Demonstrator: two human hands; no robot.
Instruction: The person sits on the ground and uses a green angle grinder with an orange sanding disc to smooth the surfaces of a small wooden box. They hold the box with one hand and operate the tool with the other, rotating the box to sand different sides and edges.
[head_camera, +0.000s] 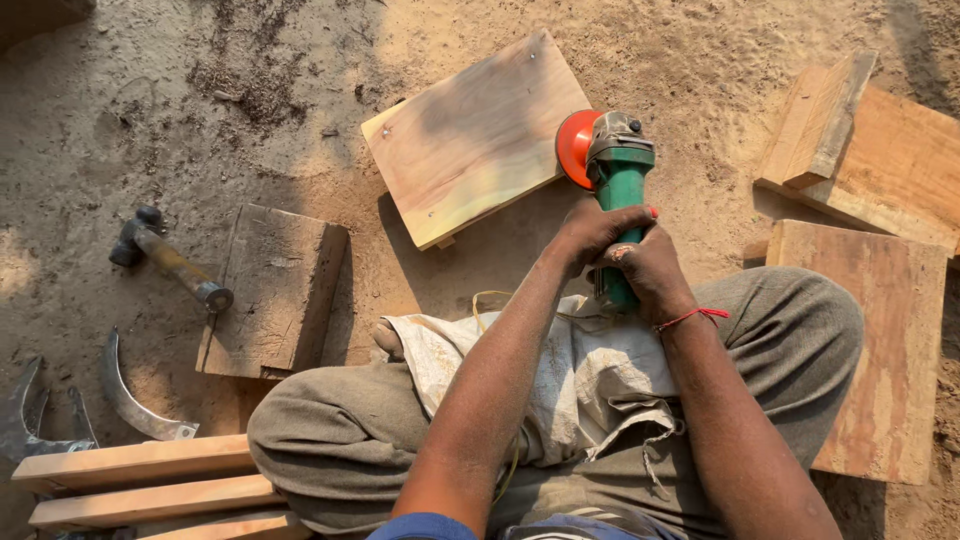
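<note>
My left hand (590, 232) and my right hand (650, 268) both grip the body of a green angle grinder (622, 180), held above my lap. Its orange disc (574, 147) faces left, right beside the edge of a light wooden board (470, 140) lying on the sandy ground. A red thread circles my right wrist. A dirty white cloth (580, 370) is spread over my crossed legs. A thin yellow cord (490, 300) runs from under the cloth.
A hammer (165, 258) lies at left beside a dark weathered wood block (270, 290). A curved metal blade (135, 400) and wooden slats (150, 485) sit at lower left. Several boards (880, 150) lie at right, one (880, 350) by my knee.
</note>
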